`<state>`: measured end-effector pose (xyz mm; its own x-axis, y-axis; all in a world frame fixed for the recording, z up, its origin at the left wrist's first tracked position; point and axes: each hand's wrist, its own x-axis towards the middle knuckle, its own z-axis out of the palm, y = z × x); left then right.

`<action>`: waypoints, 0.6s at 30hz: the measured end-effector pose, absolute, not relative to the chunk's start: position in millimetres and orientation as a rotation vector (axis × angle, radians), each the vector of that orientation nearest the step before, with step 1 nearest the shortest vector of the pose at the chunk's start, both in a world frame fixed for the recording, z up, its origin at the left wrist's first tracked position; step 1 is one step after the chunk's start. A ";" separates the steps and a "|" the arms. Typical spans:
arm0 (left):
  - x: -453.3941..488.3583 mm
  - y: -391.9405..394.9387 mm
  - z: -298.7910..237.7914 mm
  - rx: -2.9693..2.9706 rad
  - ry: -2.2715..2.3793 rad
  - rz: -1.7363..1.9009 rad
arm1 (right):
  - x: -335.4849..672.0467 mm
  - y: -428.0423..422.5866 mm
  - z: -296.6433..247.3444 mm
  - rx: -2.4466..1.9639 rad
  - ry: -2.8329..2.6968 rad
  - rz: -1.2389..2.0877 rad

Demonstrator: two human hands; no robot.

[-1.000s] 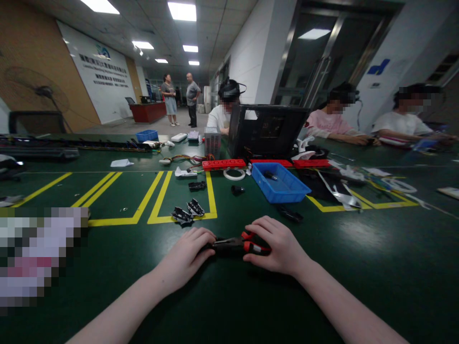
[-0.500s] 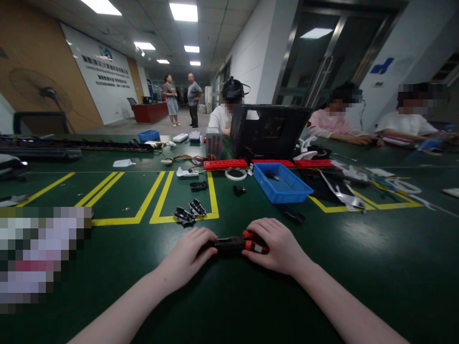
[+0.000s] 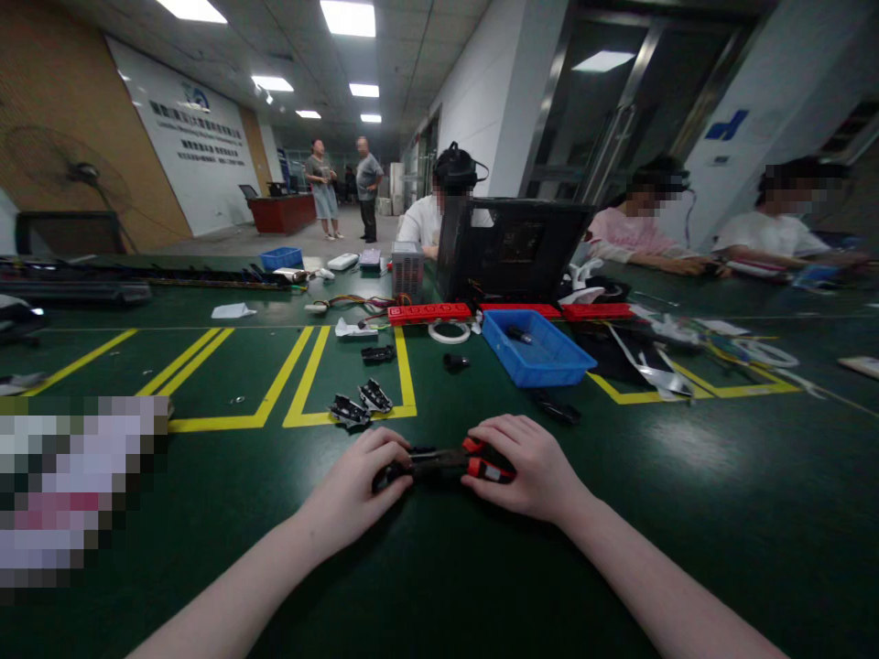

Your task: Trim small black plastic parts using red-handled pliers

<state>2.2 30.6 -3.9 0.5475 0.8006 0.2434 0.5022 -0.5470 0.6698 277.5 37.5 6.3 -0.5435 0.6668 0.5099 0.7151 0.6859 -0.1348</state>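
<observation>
My right hand (image 3: 526, 465) is closed around the red-and-black handles of a pair of pliers (image 3: 446, 459), whose jaws point left. Between the fingers and thumb of my left hand (image 3: 367, 476) is a small black part (image 3: 390, 476), mostly hidden by the fingers. The plier jaws reach up to this part; whether they grip it I cannot tell. Beyond my left hand lie two black-and-silver parts (image 3: 361, 403) and, farther off, a dark part (image 3: 378, 353). A short black cylinder (image 3: 455, 362) and a long black piece (image 3: 555, 407) lie beyond my right hand.
A blue tray (image 3: 539, 361) holding a dark object stands ahead to the right. Behind it run red power strips (image 3: 429, 314) and a large black computer case (image 3: 515, 249). Co-workers sit across the table. Yellow tape (image 3: 220, 425) marks the green tabletop (image 3: 426, 586).
The view has shifted slightly, so the tabletop objects sit a little farther left. Both hands keep nearly the same hold on the pliers and the black part.
</observation>
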 end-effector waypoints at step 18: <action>2.5 29.1 -4.3 2.236 1.087 0.766 | 276.1 37.4 3.9 -0.987 -2.353 -0.192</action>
